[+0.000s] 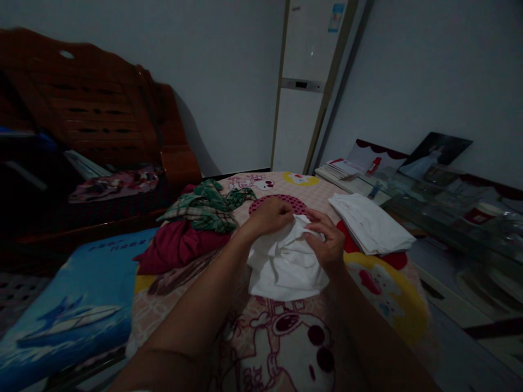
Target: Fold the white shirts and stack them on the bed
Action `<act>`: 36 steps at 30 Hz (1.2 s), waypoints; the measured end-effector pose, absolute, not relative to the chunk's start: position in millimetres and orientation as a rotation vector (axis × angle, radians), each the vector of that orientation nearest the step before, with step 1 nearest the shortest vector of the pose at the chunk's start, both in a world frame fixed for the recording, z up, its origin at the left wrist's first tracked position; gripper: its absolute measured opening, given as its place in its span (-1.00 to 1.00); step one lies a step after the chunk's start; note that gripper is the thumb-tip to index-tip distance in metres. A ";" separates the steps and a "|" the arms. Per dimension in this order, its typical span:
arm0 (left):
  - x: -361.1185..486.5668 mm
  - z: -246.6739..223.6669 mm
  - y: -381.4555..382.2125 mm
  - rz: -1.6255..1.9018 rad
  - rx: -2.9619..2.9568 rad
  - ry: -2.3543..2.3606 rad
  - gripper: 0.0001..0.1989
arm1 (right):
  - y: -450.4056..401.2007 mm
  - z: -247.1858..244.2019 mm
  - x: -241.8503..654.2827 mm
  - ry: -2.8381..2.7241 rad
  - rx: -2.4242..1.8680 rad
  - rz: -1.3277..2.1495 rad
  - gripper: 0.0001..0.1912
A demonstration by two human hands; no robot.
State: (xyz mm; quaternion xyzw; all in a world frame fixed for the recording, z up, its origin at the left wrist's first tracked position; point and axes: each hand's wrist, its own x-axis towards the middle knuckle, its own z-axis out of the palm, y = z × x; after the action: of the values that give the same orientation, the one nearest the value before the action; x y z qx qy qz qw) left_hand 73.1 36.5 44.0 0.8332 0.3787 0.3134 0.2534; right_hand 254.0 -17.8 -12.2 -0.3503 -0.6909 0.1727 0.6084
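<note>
A crumpled white garment [286,269] lies in front of me on the patterned cloth cover [245,326]; its exact kind cannot be made out. At its far edge, my left hand [273,215] is closed with the fabric at its fingertips. My right hand [328,239] grips the upper right side of the same garment, thumb and fingers bent around a fold. Just right of that hand is a flat, folded stack of white cloth [370,223]. To the left, a green plaid garment [204,204] rests on a dark red garment [183,247] in a loose heap.
A blue printed box or board [81,305] stands at the left, below a wooden bench [93,103] with clothing on it. Along the right runs a glass-topped cabinet [441,218] with papers [341,169] and a framed photo [435,152]. A tall white appliance [300,125] is behind.
</note>
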 end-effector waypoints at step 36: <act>73.9 18.7 55.4 1.117 1.704 0.950 -0.89 | -29.2 -16.5 231.7 -1.578 -1.062 0.029 -0.75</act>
State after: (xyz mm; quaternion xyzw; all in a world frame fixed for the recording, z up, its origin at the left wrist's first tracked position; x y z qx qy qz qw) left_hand 73.9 55.4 18.7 0.6835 0.3812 0.4482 0.4320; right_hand 231.7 -29.2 -16.5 -0.4544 -0.6754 0.0123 0.5806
